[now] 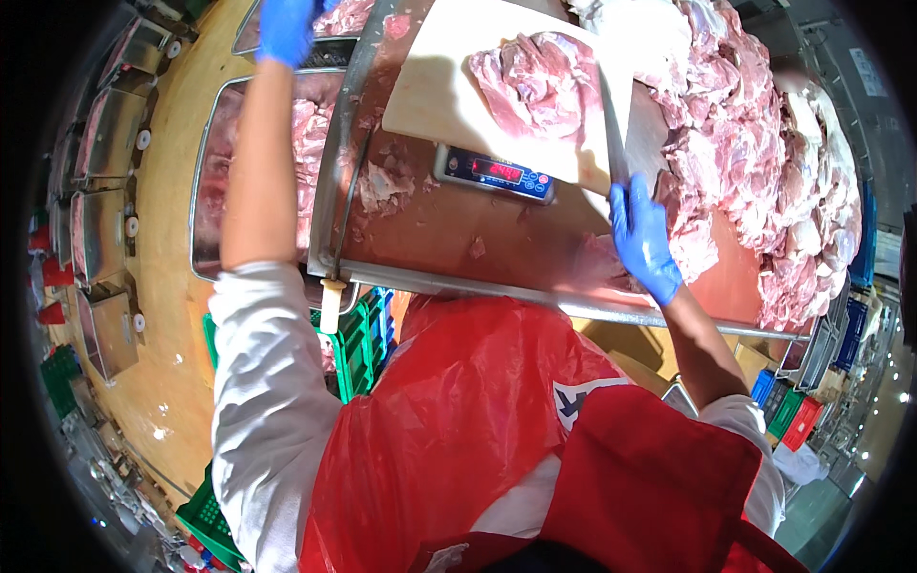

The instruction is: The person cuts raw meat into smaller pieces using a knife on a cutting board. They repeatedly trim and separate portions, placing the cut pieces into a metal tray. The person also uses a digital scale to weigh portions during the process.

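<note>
My right hand (645,239), in a blue glove, is closed round the handle of a knife (612,124). The long blade points away from me along the right edge of a white cutting board (430,95). On that board lies a piece of raw meat (540,86), and the blade is apart from it. Under the board's near edge stands a scale (494,174) with a lit red display. My left hand (287,31), also blue-gloved, reaches to the far left over metal tubs of meat. Its fingers are cut off by the upper edge.
A large heap of raw meat (735,143) covers the table's right side. Left of the table stands a metal tub (202,191) of meat. A white-handled rod (331,304) hangs over the near left edge. A green crate (355,349) sits below; wheeled metal carts (100,224) line the left.
</note>
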`<state>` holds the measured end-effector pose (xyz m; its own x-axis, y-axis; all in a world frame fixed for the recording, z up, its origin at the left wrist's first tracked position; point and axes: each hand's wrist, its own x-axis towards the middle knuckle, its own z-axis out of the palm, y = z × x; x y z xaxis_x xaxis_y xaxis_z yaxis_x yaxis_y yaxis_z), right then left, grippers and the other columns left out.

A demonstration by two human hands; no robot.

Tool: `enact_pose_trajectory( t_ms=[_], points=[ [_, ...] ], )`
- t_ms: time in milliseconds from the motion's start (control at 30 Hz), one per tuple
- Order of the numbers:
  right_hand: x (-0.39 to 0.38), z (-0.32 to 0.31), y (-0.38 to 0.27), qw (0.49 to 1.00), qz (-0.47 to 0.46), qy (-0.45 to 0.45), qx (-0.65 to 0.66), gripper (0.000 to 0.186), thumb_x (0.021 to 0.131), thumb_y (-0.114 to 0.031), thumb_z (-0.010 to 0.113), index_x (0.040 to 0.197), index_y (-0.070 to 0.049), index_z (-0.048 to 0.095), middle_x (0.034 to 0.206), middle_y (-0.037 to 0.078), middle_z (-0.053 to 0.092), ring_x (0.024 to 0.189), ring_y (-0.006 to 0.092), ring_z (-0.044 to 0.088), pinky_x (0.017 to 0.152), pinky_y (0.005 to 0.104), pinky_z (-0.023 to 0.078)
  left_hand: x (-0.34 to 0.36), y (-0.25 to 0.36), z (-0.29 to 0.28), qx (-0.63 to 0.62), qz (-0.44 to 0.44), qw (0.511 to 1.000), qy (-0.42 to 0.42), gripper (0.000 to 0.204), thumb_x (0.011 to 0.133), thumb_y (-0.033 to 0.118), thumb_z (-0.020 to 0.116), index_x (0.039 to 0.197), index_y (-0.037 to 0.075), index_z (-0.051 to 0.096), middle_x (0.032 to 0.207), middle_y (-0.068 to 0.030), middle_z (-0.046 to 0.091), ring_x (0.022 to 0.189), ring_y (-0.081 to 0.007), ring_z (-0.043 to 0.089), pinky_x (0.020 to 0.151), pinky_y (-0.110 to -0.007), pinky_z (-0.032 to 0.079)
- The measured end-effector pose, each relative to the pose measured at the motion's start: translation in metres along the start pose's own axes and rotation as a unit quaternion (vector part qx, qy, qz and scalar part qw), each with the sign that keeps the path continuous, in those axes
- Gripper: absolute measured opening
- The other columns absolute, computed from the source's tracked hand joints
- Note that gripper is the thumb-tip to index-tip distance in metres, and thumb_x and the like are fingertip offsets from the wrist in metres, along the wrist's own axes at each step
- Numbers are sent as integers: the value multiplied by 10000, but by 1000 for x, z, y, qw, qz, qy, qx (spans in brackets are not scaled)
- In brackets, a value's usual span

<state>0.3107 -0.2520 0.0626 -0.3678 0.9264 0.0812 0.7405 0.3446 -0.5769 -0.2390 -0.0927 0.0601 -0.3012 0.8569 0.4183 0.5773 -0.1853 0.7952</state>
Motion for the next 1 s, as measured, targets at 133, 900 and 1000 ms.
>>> enact_pose_trajectory(
  t_ms=[133, 900, 1000],
  points=[
    [39, 26, -5, 938, 106, 101, 313, 202, 1065, -211, 491, 989, -26, 519, 740, 39, 591, 628, 121, 611, 566, 287, 512, 67, -68, -26, -48, 59, 995, -68, 140, 909, 110, 610, 1043, 75, 633, 811, -56, 631, 728, -153, 644, 643, -317, 567],
    [61, 81, -42, 989, 25, 124, 81, 177, 1025, -175, 527, 994, -5, 488, 695, 285, 592, 671, 479, 617, 575, 541, 456, -206, 124, 174, 89, 181, 978, -54, 149, 798, 161, 713, 906, 77, 655, 825, -106, 636, 766, -300, 645, 677, -412, 524],
    [83, 86, -51, 982, -13, 163, 96, 176, 1025, -174, 521, 984, -9, 478, 692, 282, 593, 650, 484, 607, 564, 556, 451, -204, 124, 172, 88, 149, 982, -79, 132, 800, 165, 698, 876, 80, 631, 789, -109, 626, 736, -305, 633, 652, -422, 509]
  ],
)
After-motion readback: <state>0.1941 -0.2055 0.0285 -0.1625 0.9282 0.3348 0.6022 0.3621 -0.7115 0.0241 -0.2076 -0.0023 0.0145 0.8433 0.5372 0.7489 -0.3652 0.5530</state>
